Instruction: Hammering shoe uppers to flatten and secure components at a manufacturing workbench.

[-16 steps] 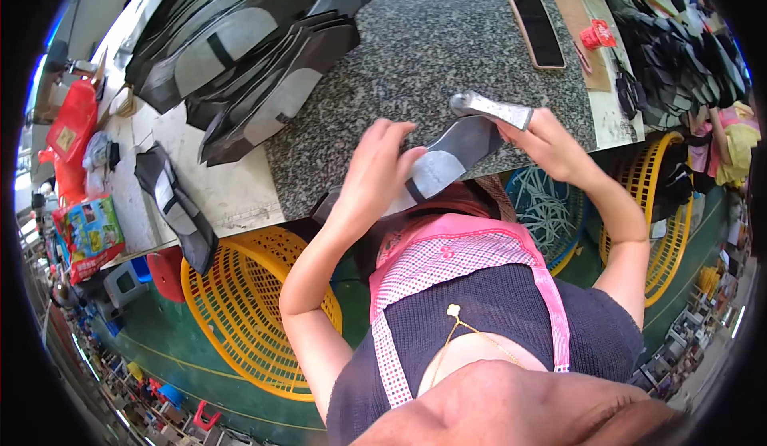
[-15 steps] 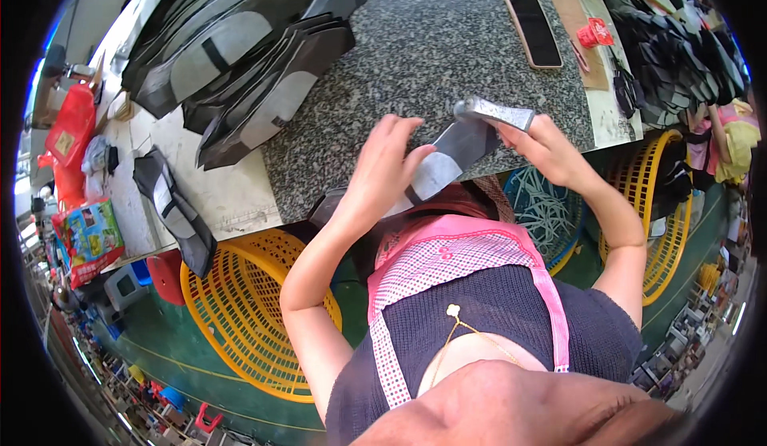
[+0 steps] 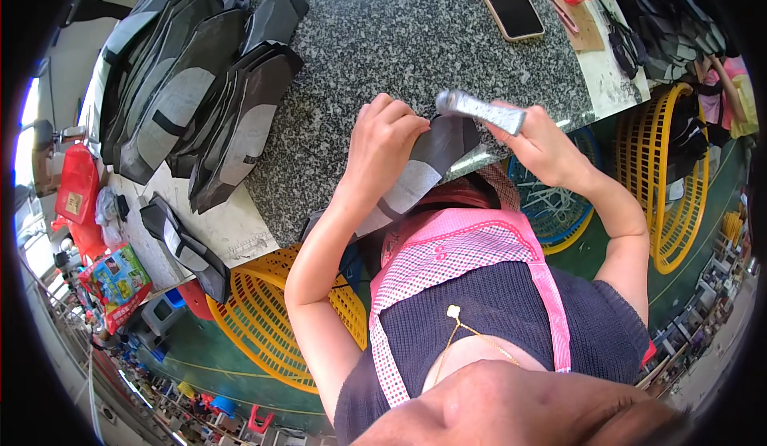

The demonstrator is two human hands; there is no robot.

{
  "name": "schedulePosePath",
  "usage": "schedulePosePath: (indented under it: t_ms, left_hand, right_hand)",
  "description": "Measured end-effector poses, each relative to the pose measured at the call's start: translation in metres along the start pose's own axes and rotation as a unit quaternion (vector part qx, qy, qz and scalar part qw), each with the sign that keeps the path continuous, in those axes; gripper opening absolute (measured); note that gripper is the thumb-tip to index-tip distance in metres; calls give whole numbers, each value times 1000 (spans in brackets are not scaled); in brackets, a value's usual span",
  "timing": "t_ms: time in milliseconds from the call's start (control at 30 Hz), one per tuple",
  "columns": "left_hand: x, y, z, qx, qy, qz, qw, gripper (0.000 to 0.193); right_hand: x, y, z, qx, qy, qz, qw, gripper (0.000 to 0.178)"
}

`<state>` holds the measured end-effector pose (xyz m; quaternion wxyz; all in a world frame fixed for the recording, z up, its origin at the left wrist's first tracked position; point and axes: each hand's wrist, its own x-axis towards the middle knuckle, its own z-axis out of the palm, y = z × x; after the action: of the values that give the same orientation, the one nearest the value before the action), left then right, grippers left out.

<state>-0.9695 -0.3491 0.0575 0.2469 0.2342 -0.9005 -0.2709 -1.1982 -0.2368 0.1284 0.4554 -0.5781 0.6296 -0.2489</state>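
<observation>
Across the near edge of the table lies a flat grey-and-black shoe upper point(image 3: 423, 166) with a pale grey panel. My left hand point(image 3: 385, 138) is closed, its fingers curled together at the upper's far edge; the thumb tip meets the fingers. In my right hand point(image 3: 543, 146) is a silver metal hammer point(image 3: 483, 114), its head just above the upper's right end. The hammer's handle is mostly hidden by my fingers. My left forearm covers part of the upper's left end.
Stacks of similar uppers point(image 3: 188, 98) stand on the left, with a single upper point(image 3: 185, 246) at the table edge. A phone point(image 3: 507, 2) lies on the speckled stone slab point(image 3: 351, 30). Yellow baskets point(image 3: 272, 326) and a blue basket point(image 3: 551, 214) stand below.
My left fingers, spread before, have curled together at the upper's edge. The hammer has shifted slightly left over the upper. The whole view has turned a little.
</observation>
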Motion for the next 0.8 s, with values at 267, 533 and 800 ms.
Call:
schedulePosePath:
  t_ms: [267, 533, 800]
  left_hand:
    - [-8, 7, -4, 157, -30, 108, 981, 20]
    - [-14, 8, -12, 5, -21, -115, 993, 14]
    - [-27, 25, -1, 70, 4, -27, 997, 14]
  right_hand:
    - [8, 0, 3, -72, -11, 3, 997, 29]
    - [7, 6, 19, -71, -24, 20, 997, 24]
    - [5, 7, 24, -94, -13, -65, 993, 12]
